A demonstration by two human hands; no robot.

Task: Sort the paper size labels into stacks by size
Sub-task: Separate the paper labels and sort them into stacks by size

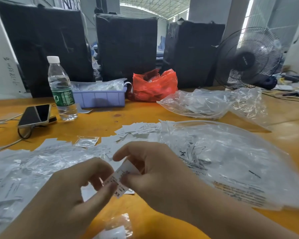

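Both hands meet low over the near middle of the orange wooden surface [141,118], sharing a small bundle of white paper size labels [119,180]. The left hand [71,192] pinches the bundle's lower end between thumb and curled fingers; the right hand [155,171] grips the upper end, forefinger arched over the top. The bottom label reads like "XS" upside down — though the print is blurred. This looks like the squaring-up step: gathering one size into a neat stack before setting it down. The next move calls for a free spot on the surface, apart from the other heaps, so sizes don't mix.

More loose white labels [138,129] lie scattered just beyond the hands, and clear plastic bags [223,157] spread to the right and left. Further off stand a clear water bottle with a green wrapper [61,90], a black smartphone [35,115], a lilac plastic tray [100,98] and a red plastic bag [154,86].
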